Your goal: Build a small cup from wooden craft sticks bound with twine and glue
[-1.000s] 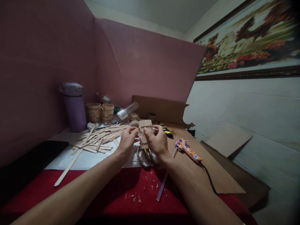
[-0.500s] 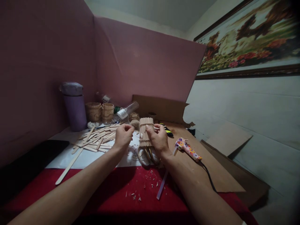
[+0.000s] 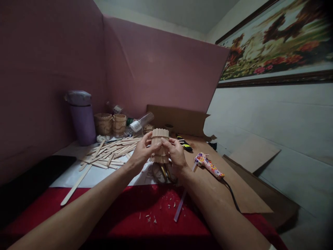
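Left hand (image 3: 141,152) and right hand (image 3: 177,152) pinch a pale, ribbed wooden cylinder (image 3: 160,153) (banded twice).

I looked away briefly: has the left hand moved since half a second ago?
Yes: rightward, away from the loose wooden sticks; the left hand now touches the stick cup.

A: What stands at the back left?
B: A purple tumbler (image 3: 83,125), upright, near a pink panel (image 3: 166,69).
A: And on the right?
B: A dark-framed picture (image 3: 281,48) with red flowers, on a pale wall (image 3: 260,114).
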A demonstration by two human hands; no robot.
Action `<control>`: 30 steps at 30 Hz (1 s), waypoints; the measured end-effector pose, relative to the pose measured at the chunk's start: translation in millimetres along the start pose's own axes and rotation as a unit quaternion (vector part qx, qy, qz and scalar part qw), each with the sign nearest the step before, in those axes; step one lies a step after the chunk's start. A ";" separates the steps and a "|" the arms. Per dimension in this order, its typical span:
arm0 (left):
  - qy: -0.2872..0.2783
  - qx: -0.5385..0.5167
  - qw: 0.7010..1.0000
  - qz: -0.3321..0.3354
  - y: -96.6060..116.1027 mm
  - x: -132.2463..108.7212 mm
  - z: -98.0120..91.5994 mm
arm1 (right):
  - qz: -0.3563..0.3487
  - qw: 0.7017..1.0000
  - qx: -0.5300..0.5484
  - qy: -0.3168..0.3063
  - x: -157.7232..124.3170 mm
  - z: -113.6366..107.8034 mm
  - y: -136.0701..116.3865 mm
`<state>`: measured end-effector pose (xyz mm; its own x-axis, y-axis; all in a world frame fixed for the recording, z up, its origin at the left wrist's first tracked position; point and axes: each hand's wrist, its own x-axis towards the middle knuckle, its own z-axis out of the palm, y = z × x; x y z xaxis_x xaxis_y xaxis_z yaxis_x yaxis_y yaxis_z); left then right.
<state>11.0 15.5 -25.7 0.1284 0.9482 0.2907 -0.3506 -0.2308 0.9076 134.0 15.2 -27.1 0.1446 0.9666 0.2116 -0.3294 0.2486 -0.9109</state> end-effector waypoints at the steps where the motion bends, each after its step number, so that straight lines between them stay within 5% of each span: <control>1: 0.010 0.013 1.000 0.004 0.3 0.8 -0.8 | 0.005 1.000 0.004 -0.008 -0.3 0.3 -0.7; 14: 0.064 0.063 0.993 0.075 2.9 -0.8 3.0 | -0.028 0.997 -0.027 -0.068 -0.9 -1.9 0.9; 25: 0.033 0.111 0.988 0.102 -4.0 3.8 0.3 | -0.028 0.996 -0.028 -0.081 -1.0 0.1 0.8; 30: 0.051 0.094 0.991 0.077 -3.2 2.6 1.3 | -0.148 0.980 -0.129 0.013 4.6 -5.6 3.8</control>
<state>13.7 18.4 -27.5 -0.0106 0.9137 0.4062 -0.1787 -0.4014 0.8983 138.7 20.1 -31.6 0.2226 0.8513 0.4751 -0.0229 0.4918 -0.8704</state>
